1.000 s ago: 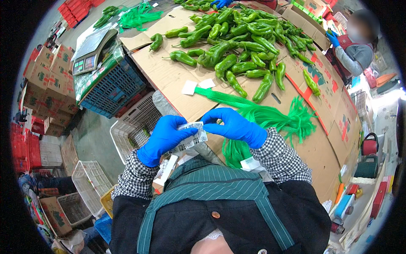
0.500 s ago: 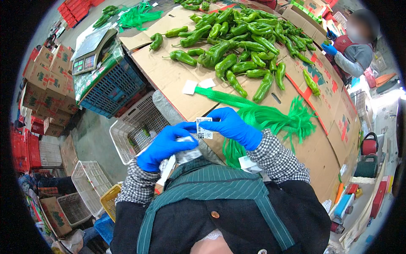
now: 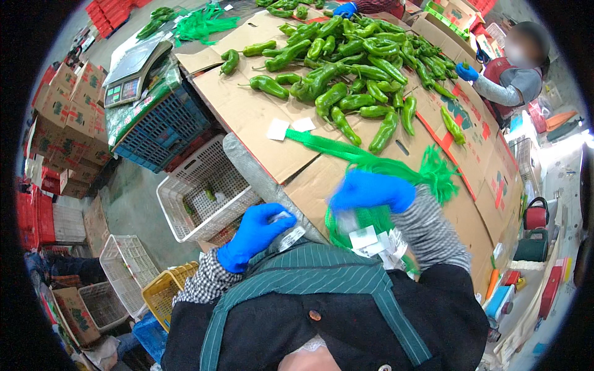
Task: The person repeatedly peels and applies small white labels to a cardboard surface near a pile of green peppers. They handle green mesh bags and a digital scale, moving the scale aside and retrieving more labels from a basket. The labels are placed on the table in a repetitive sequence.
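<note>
My left hand (image 3: 250, 235) is pinched on a printed label strip (image 3: 292, 237) just above my striped apron (image 3: 309, 266). My right hand (image 3: 371, 191), smeared by motion, is over a bunch of green mesh bags (image 3: 436, 176) with several white tags (image 3: 374, 241) among them; a blurred pale piece shows under its fingers, and I cannot tell whether it grips it. A pile of long green peppers (image 3: 328, 93) lies beyond on the cardboard-covered table (image 3: 241, 117).
A scale (image 3: 133, 74) sits on blue crates (image 3: 158, 136) at the left. A white basket (image 3: 198, 204) and a yellow basket (image 3: 161, 300) are below. Stacked cartons (image 3: 71, 130) stand farther left. A gloved co-worker (image 3: 513, 86) is at the far right; another's hand (image 3: 344, 11) is at the top.
My right hand has left the labels it was handling beside my left hand and moved rightward onto the mesh bags and tags. My left hand has come lower, still holding the strip.
</note>
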The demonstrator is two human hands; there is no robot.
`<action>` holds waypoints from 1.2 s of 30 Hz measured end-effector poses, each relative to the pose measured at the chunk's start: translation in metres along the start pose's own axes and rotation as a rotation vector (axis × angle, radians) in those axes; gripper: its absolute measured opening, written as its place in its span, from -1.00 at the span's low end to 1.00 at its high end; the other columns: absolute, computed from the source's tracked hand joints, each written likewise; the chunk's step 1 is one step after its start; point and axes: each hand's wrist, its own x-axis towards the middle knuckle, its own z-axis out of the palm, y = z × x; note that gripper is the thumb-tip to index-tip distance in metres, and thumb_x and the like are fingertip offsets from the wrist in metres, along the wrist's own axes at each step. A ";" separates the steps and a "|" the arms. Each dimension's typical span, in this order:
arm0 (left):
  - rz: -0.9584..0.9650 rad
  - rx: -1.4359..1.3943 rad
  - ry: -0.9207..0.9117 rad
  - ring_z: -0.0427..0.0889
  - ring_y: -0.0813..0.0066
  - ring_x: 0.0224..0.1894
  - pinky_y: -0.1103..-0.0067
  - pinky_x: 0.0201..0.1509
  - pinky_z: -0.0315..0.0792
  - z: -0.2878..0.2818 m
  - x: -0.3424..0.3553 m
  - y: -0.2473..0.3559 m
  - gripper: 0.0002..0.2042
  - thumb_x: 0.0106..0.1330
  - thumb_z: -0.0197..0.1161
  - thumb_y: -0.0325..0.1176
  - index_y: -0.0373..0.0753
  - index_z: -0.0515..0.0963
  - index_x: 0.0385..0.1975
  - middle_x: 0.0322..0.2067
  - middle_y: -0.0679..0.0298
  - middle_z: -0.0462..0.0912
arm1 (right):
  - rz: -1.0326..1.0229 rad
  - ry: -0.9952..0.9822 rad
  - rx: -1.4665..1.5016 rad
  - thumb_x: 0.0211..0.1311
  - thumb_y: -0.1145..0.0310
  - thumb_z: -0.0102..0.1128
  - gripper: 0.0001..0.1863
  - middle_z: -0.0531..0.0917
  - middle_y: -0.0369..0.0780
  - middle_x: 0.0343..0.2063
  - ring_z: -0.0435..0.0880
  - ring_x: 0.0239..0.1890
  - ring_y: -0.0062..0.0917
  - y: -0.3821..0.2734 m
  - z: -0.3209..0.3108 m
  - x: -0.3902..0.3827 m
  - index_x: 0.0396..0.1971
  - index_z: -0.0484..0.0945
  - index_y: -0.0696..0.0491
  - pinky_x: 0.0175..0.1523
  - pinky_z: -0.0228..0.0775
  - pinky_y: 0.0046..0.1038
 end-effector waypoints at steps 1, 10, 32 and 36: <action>-0.018 -0.054 0.018 0.54 0.60 -0.34 0.60 -0.26 0.43 -0.002 -0.006 -0.001 -0.79 0.18 0.26 -0.35 -0.34 0.58 -0.28 -0.40 0.24 0.64 | -0.110 -0.281 0.107 0.17 0.21 0.20 -0.69 0.67 -0.20 -0.30 0.61 -0.28 -0.59 0.008 -0.007 -0.012 -0.23 0.61 0.16 -0.15 0.44 -0.51; 0.024 -0.132 -0.383 0.49 0.39 0.01 0.50 0.10 0.35 -0.011 -0.024 0.000 -0.64 0.29 0.05 -0.42 -0.29 0.35 0.09 -0.03 0.14 0.51 | -0.421 1.010 -0.290 0.03 0.11 0.19 -0.61 0.62 -0.10 -0.31 0.57 -0.23 -0.23 0.032 -0.046 0.150 -0.19 0.58 0.03 -0.13 0.39 -0.30; 0.037 -0.106 0.078 0.54 0.63 -0.44 0.63 -0.38 0.41 -0.013 -0.002 0.023 -0.85 0.19 0.24 -0.39 -0.35 0.60 -0.36 -0.47 0.25 0.64 | -0.487 1.073 -0.705 0.14 0.34 0.13 -0.78 0.61 -0.12 -0.35 0.56 -0.33 -0.24 0.015 -0.037 0.102 -0.23 0.60 0.07 -0.20 0.39 -0.31; 0.112 0.062 -0.237 0.59 0.42 -0.25 0.56 -0.16 0.45 0.003 -0.009 0.021 -0.75 0.23 0.17 -0.34 -0.31 0.53 -0.15 -0.30 0.08 0.62 | -0.531 1.136 -0.283 0.13 0.40 0.13 -0.78 0.64 -0.17 -0.37 0.59 -0.37 -0.41 0.021 -0.032 0.112 -0.22 0.60 0.10 -0.24 0.41 -0.44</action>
